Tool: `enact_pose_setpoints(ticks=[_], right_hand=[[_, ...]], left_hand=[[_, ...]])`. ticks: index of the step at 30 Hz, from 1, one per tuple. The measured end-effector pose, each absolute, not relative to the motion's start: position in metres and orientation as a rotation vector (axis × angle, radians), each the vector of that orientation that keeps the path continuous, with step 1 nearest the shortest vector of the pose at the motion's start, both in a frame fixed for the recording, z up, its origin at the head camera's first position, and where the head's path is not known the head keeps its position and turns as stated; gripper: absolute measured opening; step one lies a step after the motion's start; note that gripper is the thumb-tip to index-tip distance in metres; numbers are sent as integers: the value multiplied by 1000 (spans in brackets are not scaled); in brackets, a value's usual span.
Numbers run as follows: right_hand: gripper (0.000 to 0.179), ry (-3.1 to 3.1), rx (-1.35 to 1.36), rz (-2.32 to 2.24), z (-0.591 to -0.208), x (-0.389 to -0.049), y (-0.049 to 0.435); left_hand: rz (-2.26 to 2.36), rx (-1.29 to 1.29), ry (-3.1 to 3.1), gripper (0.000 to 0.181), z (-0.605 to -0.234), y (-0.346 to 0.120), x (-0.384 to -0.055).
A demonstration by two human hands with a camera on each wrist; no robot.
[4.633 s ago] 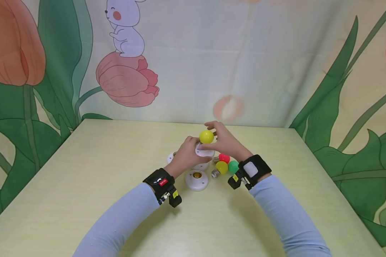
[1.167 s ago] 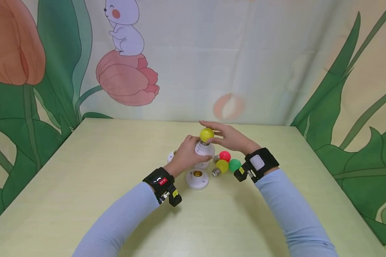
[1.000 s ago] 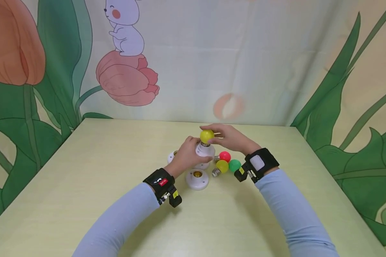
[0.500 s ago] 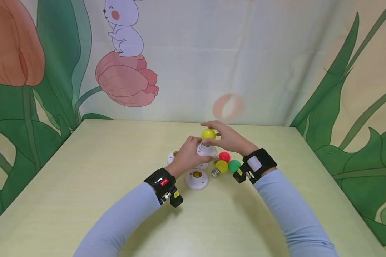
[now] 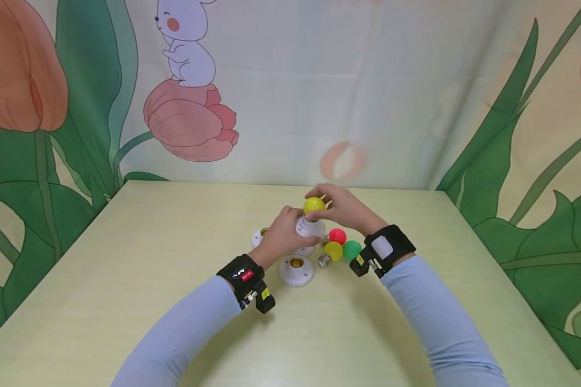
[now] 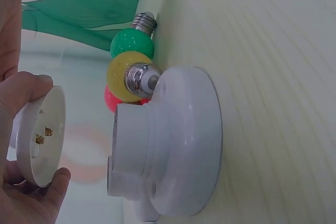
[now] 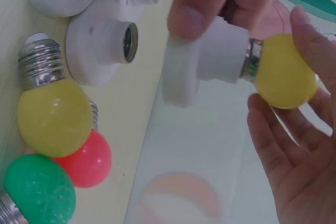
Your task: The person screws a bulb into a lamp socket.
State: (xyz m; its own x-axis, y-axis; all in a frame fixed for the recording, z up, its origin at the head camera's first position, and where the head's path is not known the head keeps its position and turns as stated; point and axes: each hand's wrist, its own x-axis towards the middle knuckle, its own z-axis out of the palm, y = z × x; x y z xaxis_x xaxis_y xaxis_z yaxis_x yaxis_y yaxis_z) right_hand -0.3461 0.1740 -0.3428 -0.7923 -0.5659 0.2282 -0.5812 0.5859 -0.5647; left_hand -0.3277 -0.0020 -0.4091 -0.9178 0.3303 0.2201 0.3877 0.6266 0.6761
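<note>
My left hand (image 5: 287,232) grips a white lamp holder (image 7: 210,59) by its round base, held above the table. In the left wrist view the underside of that lamp holder (image 6: 44,140) shows brass screws. A yellow light bulb (image 7: 286,72) sits with its metal screw cap partly inside the socket; some thread still shows. My right hand (image 5: 346,208) holds the bulb's globe between thumb and fingers, as the right wrist view shows (image 7: 299,129).
Several white lamp holders (image 5: 296,271) stand on the table (image 5: 150,269) below my hands. Right of them lie a second yellow bulb (image 5: 333,251), a red bulb (image 5: 338,236) and a green bulb (image 5: 352,250). A printed curtain (image 5: 290,107) hangs behind the table.
My right fingers have repeatedly loosened and closed again around the yellow bulb, shifting their hold on it. My left hand keeps the lamp holder in nearly the same place.
</note>
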Motion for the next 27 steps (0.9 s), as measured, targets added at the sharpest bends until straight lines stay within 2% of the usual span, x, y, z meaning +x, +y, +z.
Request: enact_pose_setpoints(ticks=[5, 11, 15, 22, 27], right_hand=[[51, -2767, 865, 1013, -347, -345, 170], [62, -2687, 1150, 1106, -348, -346, 175], [52, -2667, 1250, 1161, -346, -345, 179], [37, -2737, 1012, 1081, -345, -343, 171], [44, -2764, 841, 991, -348, -345, 164]], left_hand=[[-1195, -647, -2734, 68, -410, 0, -327], [-1196, -635, -2714, 72, -409, -2, -326], [-1177, -620, -2732, 74, -409, -3, -327], [-1182, -629, -2744, 71, -412, -3, -328], [-1185, -661, -2729, 62, -413, -2, -326]])
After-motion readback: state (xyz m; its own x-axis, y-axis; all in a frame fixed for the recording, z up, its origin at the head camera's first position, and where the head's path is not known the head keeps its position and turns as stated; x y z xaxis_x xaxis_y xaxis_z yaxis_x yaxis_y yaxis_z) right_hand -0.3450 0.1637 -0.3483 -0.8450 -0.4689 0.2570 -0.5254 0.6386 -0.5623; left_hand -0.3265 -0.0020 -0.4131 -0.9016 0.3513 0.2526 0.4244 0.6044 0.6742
